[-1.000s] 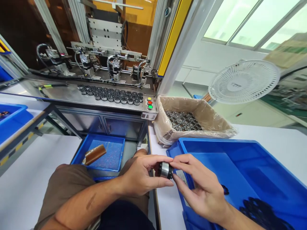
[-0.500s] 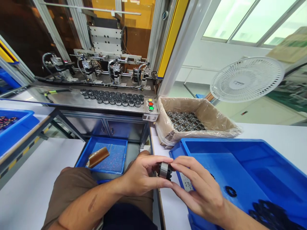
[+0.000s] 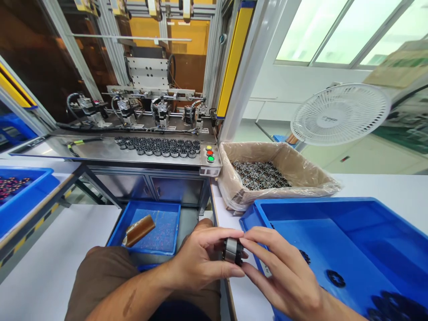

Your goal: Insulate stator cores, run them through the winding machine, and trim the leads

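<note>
A round part (image 3: 231, 250) with a silver metal middle and black toothed ends is held between both hands, above the edge of the white table. My left hand (image 3: 200, 254) grips it from the left, thumb below and fingers above. From the right, my right hand (image 3: 281, 267) pinches the same part with its fingertips and thumb. Beneath my right forearm lies the large blue bin (image 3: 317, 240), with loose black rings (image 3: 335, 278) in it and a darker heap of them at its lower right.
A plastic-lined box (image 3: 287, 171) of metal parts stands behind the bin. Rows of similar parts (image 3: 165, 149) sit on the machine's ledge, beside a button panel (image 3: 210, 154). A fan (image 3: 341, 113) is at right; a blue tray (image 3: 160, 229) lies low ahead.
The camera view has tilted slightly upward, so the scene sits lower in the picture. Both hands keep their hold on the part, with little change in grip.
</note>
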Demonstrator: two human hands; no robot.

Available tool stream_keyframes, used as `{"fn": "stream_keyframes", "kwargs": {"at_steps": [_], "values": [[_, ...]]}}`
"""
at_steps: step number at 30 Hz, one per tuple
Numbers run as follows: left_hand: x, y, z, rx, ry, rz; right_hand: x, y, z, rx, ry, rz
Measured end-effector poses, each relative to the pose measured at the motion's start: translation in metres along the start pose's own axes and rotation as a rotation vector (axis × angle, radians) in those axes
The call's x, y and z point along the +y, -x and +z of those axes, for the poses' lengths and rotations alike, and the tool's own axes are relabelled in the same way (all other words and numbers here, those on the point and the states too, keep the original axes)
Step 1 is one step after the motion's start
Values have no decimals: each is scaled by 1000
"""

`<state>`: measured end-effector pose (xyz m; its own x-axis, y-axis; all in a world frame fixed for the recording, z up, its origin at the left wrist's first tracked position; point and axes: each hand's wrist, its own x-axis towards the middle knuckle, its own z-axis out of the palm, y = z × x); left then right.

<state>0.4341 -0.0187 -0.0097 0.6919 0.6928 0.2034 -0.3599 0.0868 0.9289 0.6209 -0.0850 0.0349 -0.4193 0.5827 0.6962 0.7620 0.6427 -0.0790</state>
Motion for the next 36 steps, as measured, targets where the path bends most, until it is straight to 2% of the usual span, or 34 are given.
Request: {"fn": "stream_keyframes", "kwargs": {"at_steps": [13,22,30,36], "values": [[-2,0,1,-11,115,-54,1,-2,-1,-15,11,-25],[3,-2,-4,-20,22,-86,2,-3,0,-9,-20,-24],[4,-2,-7,-75,63,-129,1,-1,0,-21,-24,-52],[0,-1,-5,-63,72,-118,-2,-2,0,-33,-31,-63]]}}
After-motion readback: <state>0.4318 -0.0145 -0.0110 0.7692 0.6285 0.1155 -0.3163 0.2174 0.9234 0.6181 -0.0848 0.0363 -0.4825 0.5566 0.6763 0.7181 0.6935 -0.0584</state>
